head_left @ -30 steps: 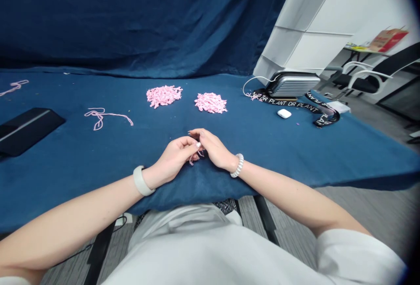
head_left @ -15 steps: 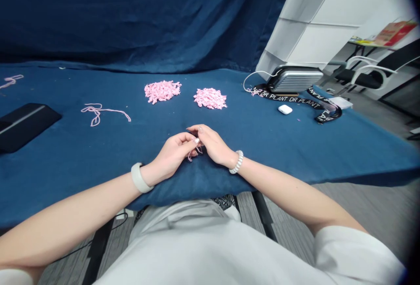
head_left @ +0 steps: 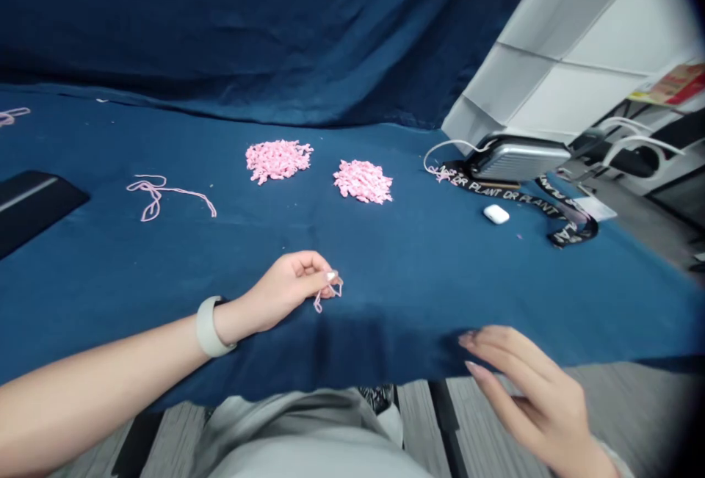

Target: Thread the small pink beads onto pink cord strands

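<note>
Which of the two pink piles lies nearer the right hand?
The right pile, on the side towards the white case. The left pile lies farther from the right hand and slightly farther back.

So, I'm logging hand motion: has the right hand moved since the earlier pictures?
Yes: against the blue-covered table, the right hand has moved right and nearer its front edge, away from the left hand.

Place: office-like room | white-armed chair (head_left: 637, 161) | grey floor (head_left: 628, 404) | cloth-covered table (head_left: 418, 265)
</note>
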`<state>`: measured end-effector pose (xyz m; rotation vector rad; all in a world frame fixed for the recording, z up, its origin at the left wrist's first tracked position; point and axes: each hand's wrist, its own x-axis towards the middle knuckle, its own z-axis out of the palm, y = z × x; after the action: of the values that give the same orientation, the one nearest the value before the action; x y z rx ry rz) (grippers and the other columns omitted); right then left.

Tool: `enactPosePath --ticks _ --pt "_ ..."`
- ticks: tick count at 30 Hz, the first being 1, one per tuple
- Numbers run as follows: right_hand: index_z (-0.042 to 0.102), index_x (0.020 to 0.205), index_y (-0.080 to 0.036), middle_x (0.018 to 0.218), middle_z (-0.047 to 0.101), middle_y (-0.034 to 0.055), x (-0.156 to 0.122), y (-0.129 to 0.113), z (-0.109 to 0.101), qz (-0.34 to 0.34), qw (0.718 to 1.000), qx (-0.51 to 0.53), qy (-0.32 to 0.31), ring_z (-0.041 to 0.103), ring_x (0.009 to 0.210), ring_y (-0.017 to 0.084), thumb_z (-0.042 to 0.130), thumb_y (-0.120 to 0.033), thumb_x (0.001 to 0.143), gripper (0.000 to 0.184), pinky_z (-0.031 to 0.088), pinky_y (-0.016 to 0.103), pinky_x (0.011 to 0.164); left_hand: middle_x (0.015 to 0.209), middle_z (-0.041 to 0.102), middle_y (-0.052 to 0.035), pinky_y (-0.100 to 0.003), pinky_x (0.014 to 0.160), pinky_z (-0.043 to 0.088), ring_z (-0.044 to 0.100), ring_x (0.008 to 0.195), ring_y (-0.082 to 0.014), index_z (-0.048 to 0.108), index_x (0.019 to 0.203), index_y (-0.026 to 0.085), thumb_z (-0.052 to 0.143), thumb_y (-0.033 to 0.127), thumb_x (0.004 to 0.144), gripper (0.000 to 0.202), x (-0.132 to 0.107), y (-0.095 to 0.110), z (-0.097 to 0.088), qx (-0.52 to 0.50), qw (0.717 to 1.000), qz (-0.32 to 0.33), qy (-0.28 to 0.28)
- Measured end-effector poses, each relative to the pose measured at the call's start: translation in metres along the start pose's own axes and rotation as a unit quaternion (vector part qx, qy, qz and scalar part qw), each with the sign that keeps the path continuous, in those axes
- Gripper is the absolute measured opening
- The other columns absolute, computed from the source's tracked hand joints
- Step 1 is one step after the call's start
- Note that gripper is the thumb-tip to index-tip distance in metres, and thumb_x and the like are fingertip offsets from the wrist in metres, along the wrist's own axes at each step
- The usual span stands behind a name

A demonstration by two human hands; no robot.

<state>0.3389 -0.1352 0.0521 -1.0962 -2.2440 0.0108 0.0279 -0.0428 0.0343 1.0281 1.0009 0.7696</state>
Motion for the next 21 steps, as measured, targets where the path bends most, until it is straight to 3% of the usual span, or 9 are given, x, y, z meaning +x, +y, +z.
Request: enactPosePath --ticks 3,6,9,11,17,19,21 --pt "0.058 0.094 -0.017 0.095 0.061 0.0075 0.012 0.019 0.002 0.033 0.999 -0.001 -0.016 0.058 0.092 0.017 0.054 -0.012 0.077 0.018 0.049 0.03 0.078 0.074 0.064 -0.0045 -0.017 0.061 0.046 0.059 0.066 -0.0074 0.055 0.072 0.01 0.067 0.034 0.068 0.027 0.0 -0.002 -0.003 0.021 0.999 -0.013 -0.025" --pt "0.059 0.096 -0.018 0.099 0.06 0.0054 0.056 0.026 0.001 0.009 0.996 0.023 -0.08 0.057 0.096 0.015 0.053 -0.016 0.079 0.018 0.05 0.026 0.079 0.077 0.065 -0.0045 -0.017 0.062 0.046 0.061 0.068 -0.0082 0.055 0.074 0.01 0.065 0.035 0.07 0.027 0.001 -0.003 -0.006 0.023 0.999 -0.027 -0.036" --pt "0.058 0.104 -0.022 0.109 0.057 0.0035 0.106 0.025 0.003 -0.029 0.981 0.023 -0.189 0.055 0.1 0.014 0.053 -0.023 0.081 0.023 0.049 0.029 0.087 0.078 0.065 -0.0049 -0.018 0.062 0.046 0.06 0.068 -0.0079 0.055 0.076 0.01 0.063 0.038 0.071 0.029 0.001 -0.003 -0.009 0.019 0.999 -0.033 -0.022" --pt "0.058 0.106 -0.022 0.112 0.055 0.0037 0.131 0.022 0.008 -0.049 0.974 0.039 -0.217 0.054 0.103 0.013 0.053 -0.025 0.082 0.025 0.048 0.029 0.089 0.077 0.065 -0.0048 -0.018 0.062 0.046 0.059 0.067 -0.0074 0.055 0.076 0.01 0.063 0.038 0.071 0.03 0.002 -0.001 -0.01 0.005 0.999 -0.034 -0.025" --pt "0.057 0.108 -0.02 0.111 0.057 0.0044 0.186 0.001 0.026 -0.099 0.958 0.19 -0.19 0.052 0.108 0.011 0.055 -0.026 0.081 0.027 0.046 0.026 0.094 0.077 0.065 -0.0066 -0.019 0.06 0.046 0.059 0.067 -0.0085 0.053 0.074 0.009 0.066 0.039 0.067 0.034 0.003 0.005 -0.006 -0.033 0.996 -0.042 -0.067" --pt "0.057 0.11 -0.023 0.114 0.056 0.0026 0.21 -0.019 0.017 -0.091 0.934 0.296 -0.18 0.052 0.109 0.013 0.05 -0.038 0.084 0.031 0.045 0.03 0.096 0.076 0.064 -0.0071 -0.018 0.057 0.044 0.058 0.066 -0.0086 0.054 0.074 0.009 0.066 0.041 0.066 0.036 0.004 0.006 -0.005 -0.017 0.997 -0.045 -0.068" --pt "0.053 0.114 -0.032 0.121 0.051 -0.0061 0.235 -0.041 0.0 -0.07 0.891 0.439 -0.094 0.051 0.111 0.011 0.029 -0.052 0.089 0.04 0.043 0.033 0.095 0.078 0.064 -0.0073 -0.018 0.054 0.043 0.058 0.066 -0.0092 0.054 0.074 0.009 0.064 0.043 0.067 0.037 0.007 0.008 -0.005 -0.005 0.995 -0.053 -0.083"
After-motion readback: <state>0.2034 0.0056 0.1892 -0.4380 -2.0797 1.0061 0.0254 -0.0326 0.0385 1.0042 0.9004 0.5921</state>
